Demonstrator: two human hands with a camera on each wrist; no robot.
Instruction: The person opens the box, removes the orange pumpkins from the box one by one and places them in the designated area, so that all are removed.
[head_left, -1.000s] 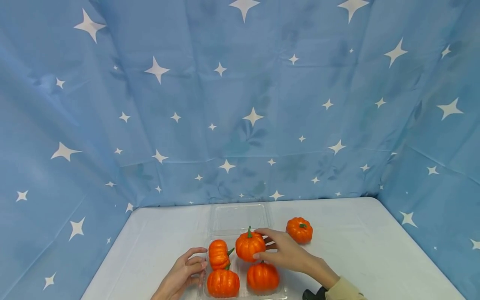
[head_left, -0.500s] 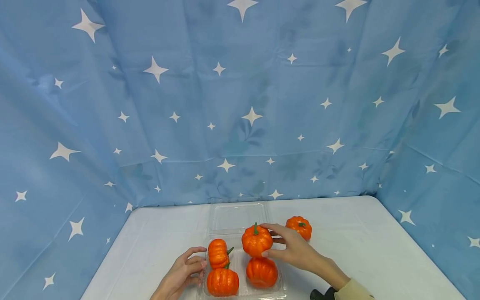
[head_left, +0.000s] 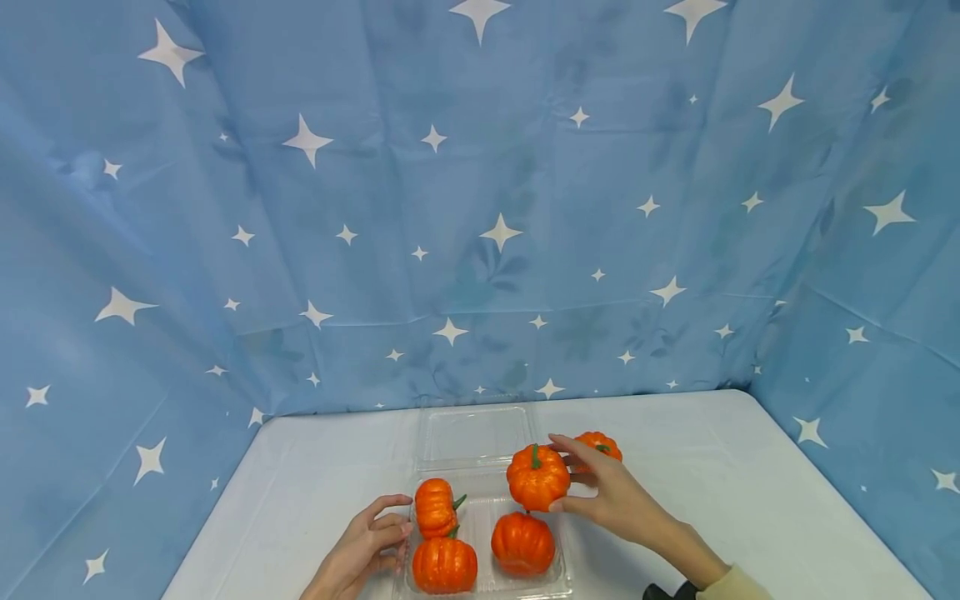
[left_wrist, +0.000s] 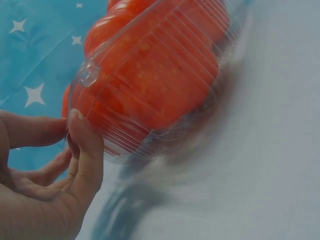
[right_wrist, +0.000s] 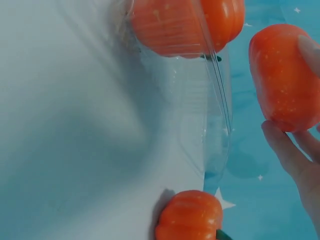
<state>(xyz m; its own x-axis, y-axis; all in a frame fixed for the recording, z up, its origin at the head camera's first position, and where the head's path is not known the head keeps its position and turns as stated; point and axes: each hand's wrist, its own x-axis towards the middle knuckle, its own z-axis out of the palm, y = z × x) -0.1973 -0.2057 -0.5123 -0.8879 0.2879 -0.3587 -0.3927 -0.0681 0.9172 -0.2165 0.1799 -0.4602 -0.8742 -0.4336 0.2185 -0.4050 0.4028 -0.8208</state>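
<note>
In the head view my right hand [head_left: 618, 500] grips an orange pumpkin [head_left: 537, 478] with a green stem, held up above the right side of a clear plastic container [head_left: 483, 558]. The right wrist view shows this pumpkin [right_wrist: 285, 77] between thumb and fingers, apart from the container wall. My left hand [head_left: 363, 546] is at the container's left edge; in the left wrist view its thumb and fingertips pinch the clear rim [left_wrist: 70, 107]. Inside the container sit a pumpkin lying on its side [head_left: 435, 508], one at front left [head_left: 445, 567] and one at front right [head_left: 522, 546].
Behind the container its clear lid [head_left: 476, 435] lies folded back on the white table [head_left: 697, 467]. One more pumpkin [head_left: 600, 444] rests on the table at the back right, partly hidden by my right hand. A blue curtain [head_left: 480, 183] with white stars surrounds the table.
My right hand has lifted its pumpkin from the container's back right area and carried it up and to the right. The left hand has stayed at the rim.
</note>
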